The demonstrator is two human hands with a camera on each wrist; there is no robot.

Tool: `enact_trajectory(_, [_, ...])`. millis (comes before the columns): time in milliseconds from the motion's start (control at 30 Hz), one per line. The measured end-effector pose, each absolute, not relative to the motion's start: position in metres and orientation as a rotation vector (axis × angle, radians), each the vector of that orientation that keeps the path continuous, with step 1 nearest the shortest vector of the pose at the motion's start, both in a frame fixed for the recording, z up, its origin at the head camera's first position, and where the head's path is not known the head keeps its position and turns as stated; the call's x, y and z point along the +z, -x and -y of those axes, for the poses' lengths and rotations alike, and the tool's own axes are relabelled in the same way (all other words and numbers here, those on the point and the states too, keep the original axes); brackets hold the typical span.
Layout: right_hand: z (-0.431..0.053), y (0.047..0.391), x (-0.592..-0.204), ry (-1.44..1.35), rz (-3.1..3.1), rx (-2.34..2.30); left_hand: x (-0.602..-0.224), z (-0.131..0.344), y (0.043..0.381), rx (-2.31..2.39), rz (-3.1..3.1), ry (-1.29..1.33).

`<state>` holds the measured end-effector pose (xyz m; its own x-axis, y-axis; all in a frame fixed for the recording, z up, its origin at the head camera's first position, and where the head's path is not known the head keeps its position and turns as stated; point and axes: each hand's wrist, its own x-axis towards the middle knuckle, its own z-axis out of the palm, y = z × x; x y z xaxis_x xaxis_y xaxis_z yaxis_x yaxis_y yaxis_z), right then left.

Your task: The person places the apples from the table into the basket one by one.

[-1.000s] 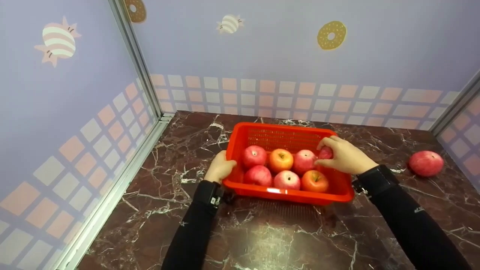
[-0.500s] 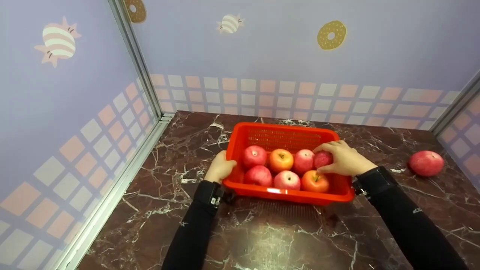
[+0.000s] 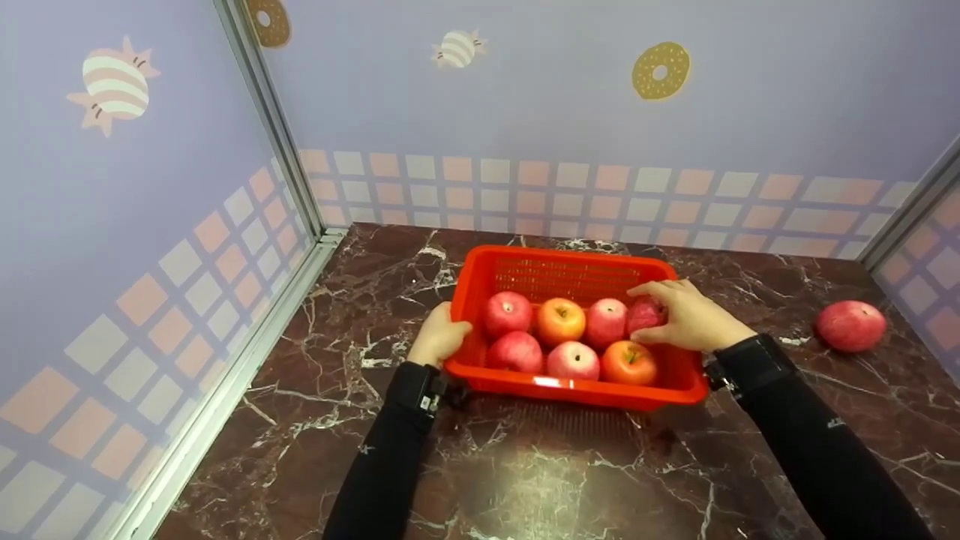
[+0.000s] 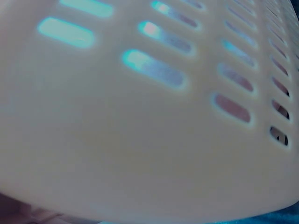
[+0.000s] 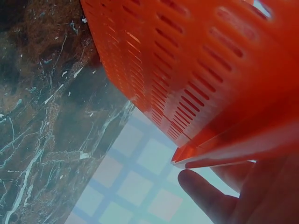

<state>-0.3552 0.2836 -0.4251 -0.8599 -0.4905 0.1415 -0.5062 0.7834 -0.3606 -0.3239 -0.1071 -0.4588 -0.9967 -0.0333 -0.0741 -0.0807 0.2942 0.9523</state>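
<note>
A red plastic basket [image 3: 570, 388] holds several apples in two rows, some red, some yellow-orange. My left hand [image 3: 439, 335] grips the basket's left rim, thumb inside. In the left wrist view the slotted basket wall [image 4: 117, 121] fills the picture, and that hand is out of sight. My right hand [image 3: 694, 319] reaches over the right side, its fingers and thumb spread loosely around a dark red apple [image 3: 646, 315] at the end of the back row. The right wrist view has some of its fingers [image 5: 205, 191] beside the basket's rim [image 5: 243, 154].
One more large red apple [image 3: 850, 326] lies on the dark marbled table [image 3: 360, 450], right of the basket. Patterned walls [image 3: 555, 97] stand behind and to both sides. A metal strip [image 3: 225, 397] runs along the left table edge.
My right hand has lowered the dark red apple beside its neighbours, toward the viewer, and its fingers have since loosened around it. The left hand and basket have stayed in place.
</note>
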Motion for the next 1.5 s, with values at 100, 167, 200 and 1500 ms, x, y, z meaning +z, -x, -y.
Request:
enact_trajectory(100, [-0.284, 0.355, -0.424, -0.795, 2.924, 0.637, -0.46, 0.108, 0.324, 1.839, -2.493, 0.108])
enact_trajectory(167, [-0.285, 0.354, -0.423, -0.781, 2.921, 0.648, -0.459, 0.108, 0.324, 1.828, -2.503, 0.113])
enact_trajectory(200, [-0.285, 0.354, -0.422, -0.774, 2.921, 0.651, -0.459, 0.108, 0.324, 1.823, -2.509, 0.114])
enact_trajectory(1500, [-0.321, 0.352, -0.415, -0.54, 2.881, 0.841, -0.458, 0.107, 0.324, 1.832, -2.518, 0.117])
